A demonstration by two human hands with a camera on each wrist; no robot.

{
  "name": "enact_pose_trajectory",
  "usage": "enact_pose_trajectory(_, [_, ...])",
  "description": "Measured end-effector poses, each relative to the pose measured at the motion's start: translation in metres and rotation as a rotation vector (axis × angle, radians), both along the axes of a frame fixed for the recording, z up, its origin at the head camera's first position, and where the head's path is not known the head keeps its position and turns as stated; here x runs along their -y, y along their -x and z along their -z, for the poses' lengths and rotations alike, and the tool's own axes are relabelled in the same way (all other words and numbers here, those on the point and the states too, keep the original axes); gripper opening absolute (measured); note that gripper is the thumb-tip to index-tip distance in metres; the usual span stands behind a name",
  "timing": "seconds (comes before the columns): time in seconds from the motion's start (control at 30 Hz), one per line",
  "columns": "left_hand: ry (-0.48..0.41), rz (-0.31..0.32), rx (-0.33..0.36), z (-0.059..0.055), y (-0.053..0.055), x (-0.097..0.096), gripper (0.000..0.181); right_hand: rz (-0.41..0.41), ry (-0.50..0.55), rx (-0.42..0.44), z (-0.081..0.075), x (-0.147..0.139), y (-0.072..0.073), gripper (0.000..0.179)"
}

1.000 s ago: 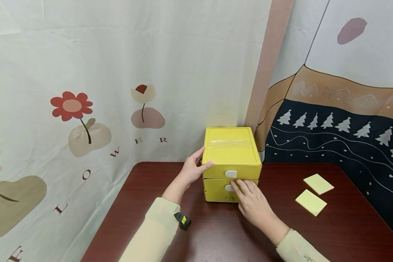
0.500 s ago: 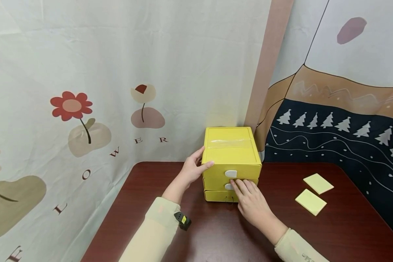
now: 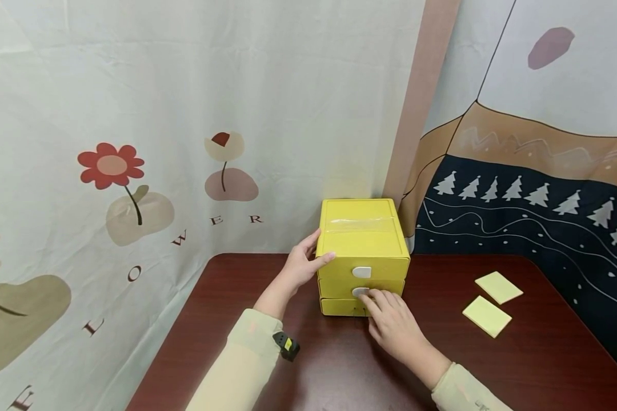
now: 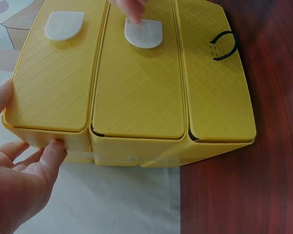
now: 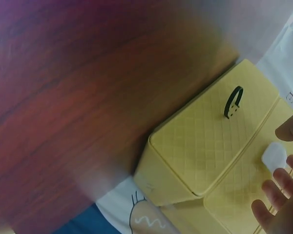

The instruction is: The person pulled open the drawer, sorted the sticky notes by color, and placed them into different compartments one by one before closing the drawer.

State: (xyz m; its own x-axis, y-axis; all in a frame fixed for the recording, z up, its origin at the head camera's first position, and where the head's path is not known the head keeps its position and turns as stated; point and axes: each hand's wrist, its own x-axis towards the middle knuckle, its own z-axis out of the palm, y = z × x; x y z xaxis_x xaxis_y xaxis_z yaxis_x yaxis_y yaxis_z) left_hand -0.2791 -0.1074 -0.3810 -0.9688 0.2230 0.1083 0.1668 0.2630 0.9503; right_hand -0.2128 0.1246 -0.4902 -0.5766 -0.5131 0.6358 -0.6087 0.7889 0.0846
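A yellow three-drawer storage box [image 3: 364, 237] stands at the back of the table, its drawers all pushed in. My left hand [image 3: 300, 266] grips its upper left front corner, the thumb over the top front edge and the fingers along the side. In the left wrist view, the fingertips press against that side. The middle drawer [image 4: 136, 87] carries a white tab handle [image 4: 144, 34]. My right hand [image 3: 395, 322] is in front of it, with loosely bent, spread fingers by the tab. The bottom drawer [image 5: 210, 131] has a black loop pull [image 5: 233, 102].
Two pale yellow sticky-note pads, a back one [image 3: 499, 287] and a front one [image 3: 487, 315], lie on the right side of the dark red table [image 3: 339, 365]. Behind the box hangs a printed cloth [image 3: 298, 114]. A black device [image 3: 287, 346] sits at the left wrist.
The middle drawer has slid slightly inward under my right fingers. My right hand has then eased back and down a little from the drawer front. The left hand has stayed in place.
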Motion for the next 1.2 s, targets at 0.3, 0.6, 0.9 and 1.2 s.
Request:
enact_pose_trajectory(0.3, [0.008,0.042,0.036,-0.029,-0.020,-0.002,0.075,0.022,-0.002,0.096,0.008,0.009,-0.003,0.039])
enact_pose_trajectory(0.6, [0.002,0.040,0.037,-0.018,-0.010,0.001,0.078,0.151,-0.067,0.247,0.018,0.016,-0.002,0.035])
enact_pose_trajectory(0.9, [-0.008,0.008,0.016,0.001,0.001,0.001,0.077,0.168,-0.080,0.231,0.023,0.023,0.000,0.016])
enact_pose_trajectory(1.2, [-0.020,-0.006,0.007,0.002,0.001,0.000,0.076,0.169,-0.048,0.116,0.025,0.027,0.001,0.008])
